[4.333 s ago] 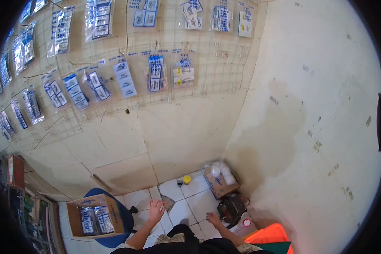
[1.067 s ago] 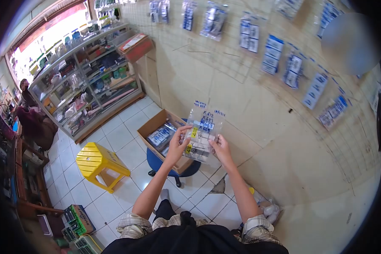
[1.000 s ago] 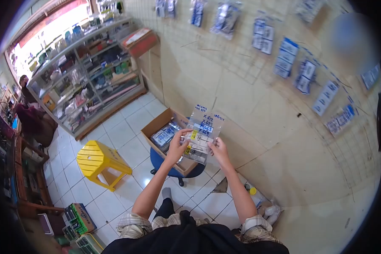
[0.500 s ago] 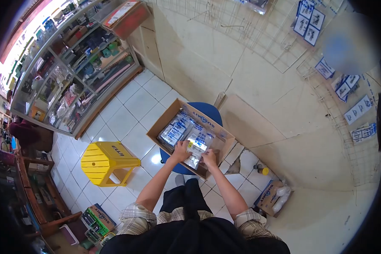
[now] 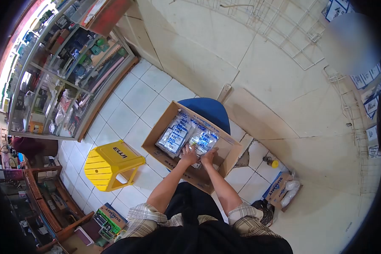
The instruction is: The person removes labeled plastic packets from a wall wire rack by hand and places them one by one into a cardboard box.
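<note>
Pale wall [image 5: 190, 46] backs the corner, some packets hanging [image 5: 363, 78] by its wire rack [image 5: 313, 38], while two piles, left [image 5: 172, 137] and right [image 5: 204, 137], already lie inside the cardboard box [image 5: 232, 158] on the blue chair [image 5: 211, 111]. At the right pile's near edge, the person's left hand [image 5: 189, 156] rests with fingers spread; the right hand [image 5: 208, 157] sits beside it, and from here I can't tell whether it pinches a packet.

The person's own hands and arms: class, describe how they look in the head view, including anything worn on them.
The left hand and right hand are ungloved, and no watch or bracelet shows. The forearms are bare up to loose, pale plaid sleeves with dark crossing lines, bunched near the elbows.
</note>
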`<control>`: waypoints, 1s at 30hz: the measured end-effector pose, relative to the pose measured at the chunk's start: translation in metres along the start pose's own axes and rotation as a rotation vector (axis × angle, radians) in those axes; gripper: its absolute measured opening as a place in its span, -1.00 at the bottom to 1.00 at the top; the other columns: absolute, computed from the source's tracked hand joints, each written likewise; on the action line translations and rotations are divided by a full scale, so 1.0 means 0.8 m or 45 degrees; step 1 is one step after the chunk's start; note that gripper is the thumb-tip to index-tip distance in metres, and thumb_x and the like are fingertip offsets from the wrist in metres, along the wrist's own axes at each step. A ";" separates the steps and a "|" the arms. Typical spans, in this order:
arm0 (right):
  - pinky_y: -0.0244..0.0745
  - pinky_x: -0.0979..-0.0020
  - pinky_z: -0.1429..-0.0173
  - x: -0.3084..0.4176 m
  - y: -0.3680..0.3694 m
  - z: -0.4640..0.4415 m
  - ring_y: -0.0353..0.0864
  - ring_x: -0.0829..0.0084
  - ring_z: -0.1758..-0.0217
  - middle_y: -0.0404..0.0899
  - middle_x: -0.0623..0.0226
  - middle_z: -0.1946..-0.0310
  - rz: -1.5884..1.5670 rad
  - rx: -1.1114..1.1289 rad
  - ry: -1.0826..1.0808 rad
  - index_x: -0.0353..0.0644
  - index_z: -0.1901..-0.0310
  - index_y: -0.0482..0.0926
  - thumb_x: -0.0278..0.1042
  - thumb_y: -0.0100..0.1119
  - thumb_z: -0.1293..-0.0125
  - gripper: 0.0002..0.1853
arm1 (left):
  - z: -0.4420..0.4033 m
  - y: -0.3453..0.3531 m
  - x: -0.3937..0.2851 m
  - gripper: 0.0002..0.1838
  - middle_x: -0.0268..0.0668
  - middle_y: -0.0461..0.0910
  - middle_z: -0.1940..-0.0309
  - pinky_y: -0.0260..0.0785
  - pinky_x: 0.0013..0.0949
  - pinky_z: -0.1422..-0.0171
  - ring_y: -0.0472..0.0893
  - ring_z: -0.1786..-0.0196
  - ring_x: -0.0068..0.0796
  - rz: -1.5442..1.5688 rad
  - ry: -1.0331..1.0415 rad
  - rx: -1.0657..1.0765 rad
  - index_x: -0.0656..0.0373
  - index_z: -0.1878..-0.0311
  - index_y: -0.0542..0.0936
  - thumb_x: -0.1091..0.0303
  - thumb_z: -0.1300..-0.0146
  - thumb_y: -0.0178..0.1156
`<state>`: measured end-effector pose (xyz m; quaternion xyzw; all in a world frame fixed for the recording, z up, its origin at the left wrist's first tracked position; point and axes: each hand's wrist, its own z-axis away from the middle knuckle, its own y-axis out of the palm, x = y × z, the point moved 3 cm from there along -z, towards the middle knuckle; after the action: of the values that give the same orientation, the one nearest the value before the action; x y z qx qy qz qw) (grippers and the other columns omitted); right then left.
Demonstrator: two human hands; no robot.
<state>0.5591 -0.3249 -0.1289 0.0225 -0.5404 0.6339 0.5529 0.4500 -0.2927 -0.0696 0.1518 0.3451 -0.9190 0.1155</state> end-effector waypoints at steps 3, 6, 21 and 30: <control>0.04 0.21 -0.21 0.008 -0.004 0.003 0.09 -0.11 -0.15 0.07 -0.38 -0.02 -0.108 -0.021 -0.084 -0.51 -0.09 -0.19 -0.59 -0.10 0.13 -0.29 | 0.005 -0.001 -0.009 -0.06 0.10 -0.29 -0.23 -0.21 0.07 -0.26 -0.22 -0.26 0.18 -0.024 -0.045 0.080 0.08 -0.26 -0.15 -0.06 0.08 0.14; -0.10 0.18 -0.27 0.032 -0.029 0.021 -0.12 -0.07 -0.24 -0.13 -0.29 -0.13 -0.032 0.154 0.041 -0.45 -0.14 -0.17 -0.54 -0.04 0.03 -0.29 | 0.009 0.004 -0.010 -0.10 0.09 -0.26 -0.23 -0.20 0.08 -0.25 -0.20 -0.26 0.19 -0.025 -0.033 0.013 0.13 -0.25 -0.11 -0.04 0.06 0.12; 0.36 0.48 0.11 0.120 -0.305 0.135 0.40 0.34 0.15 0.23 0.17 0.13 -0.345 -0.171 -0.903 -0.25 0.04 0.28 -0.63 -0.08 -0.06 -0.63 | 0.168 -0.102 -0.097 -0.47 -0.04 0.20 -0.06 -0.04 -0.16 -0.24 0.12 -0.18 -0.01 0.508 1.090 -0.775 0.18 -0.08 0.24 0.40 0.03 0.10; 0.18 0.15 -0.05 -0.248 -0.359 0.197 0.31 0.04 0.10 0.38 -0.01 0.28 0.271 -0.315 -0.562 -0.35 0.26 0.41 -0.47 -0.04 0.06 -0.74 | 0.246 0.004 -0.102 -0.79 -0.11 0.40 0.29 0.18 -0.26 0.01 0.38 0.14 -0.13 0.655 1.024 -0.830 0.19 0.21 0.46 0.45 -0.03 0.04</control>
<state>0.7543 -0.6275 0.0016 0.0355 -0.7205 0.5974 0.3504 0.4876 -0.4177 0.0990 0.5247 0.5791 -0.5778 0.2356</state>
